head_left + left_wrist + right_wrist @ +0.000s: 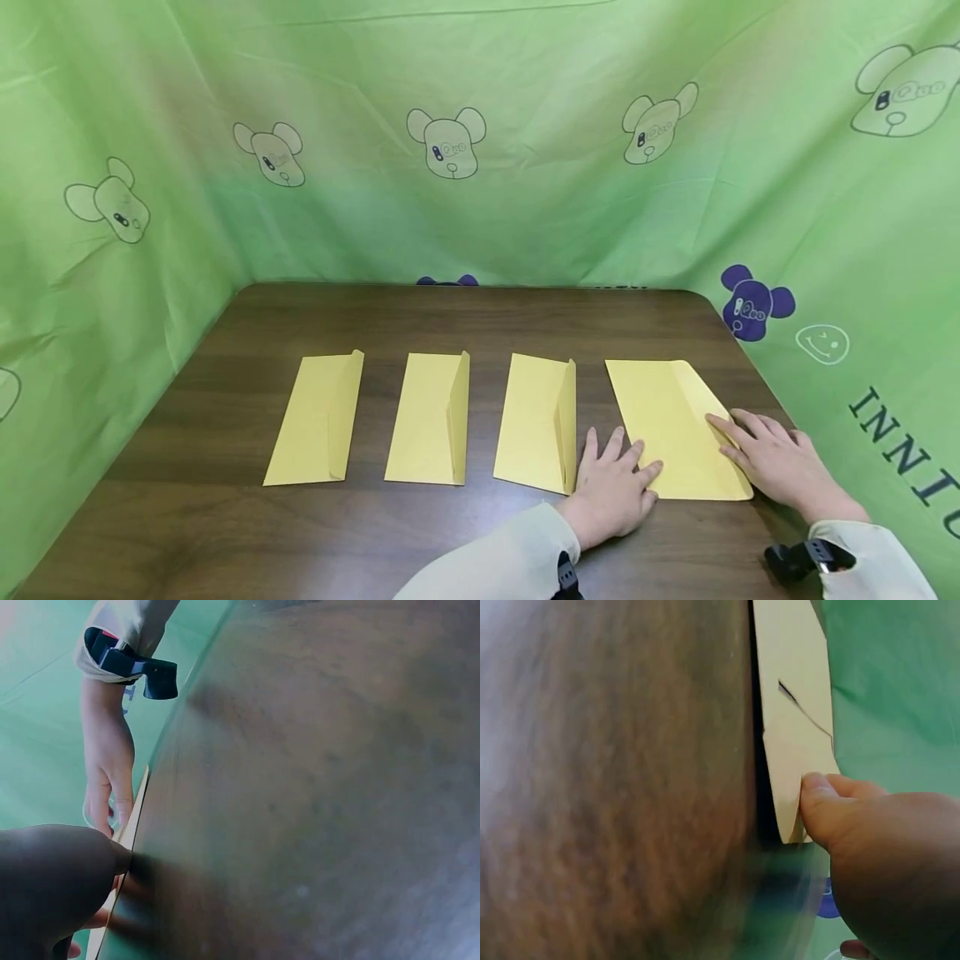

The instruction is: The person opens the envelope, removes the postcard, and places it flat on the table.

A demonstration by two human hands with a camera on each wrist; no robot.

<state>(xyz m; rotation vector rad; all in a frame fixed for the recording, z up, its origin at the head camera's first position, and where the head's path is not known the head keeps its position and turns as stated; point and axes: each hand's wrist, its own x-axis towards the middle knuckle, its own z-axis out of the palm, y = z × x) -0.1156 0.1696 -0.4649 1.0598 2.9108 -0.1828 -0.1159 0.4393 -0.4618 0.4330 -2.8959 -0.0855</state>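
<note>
A yellow paper envelope [652, 417] lies at the table's right with its flap spread out to the right. My left hand [611, 487] rests with spread fingers at the envelope's lower left edge, fingertips on the paper. On the flap's right edge is my right hand [783, 462]. In the right wrist view, its thumb and index finger pinch the flap [795, 750] near a corner. The left wrist view shows the envelope [135, 817] only edge-on between both hands.
Three more yellow envelopes, left [300, 425], middle [420, 417] and right [528, 417], lie in a row on the brown wooden table [225, 533], their flaps folded over and partly raised. Green printed cloth [525, 225] hangs around the table's back and sides.
</note>
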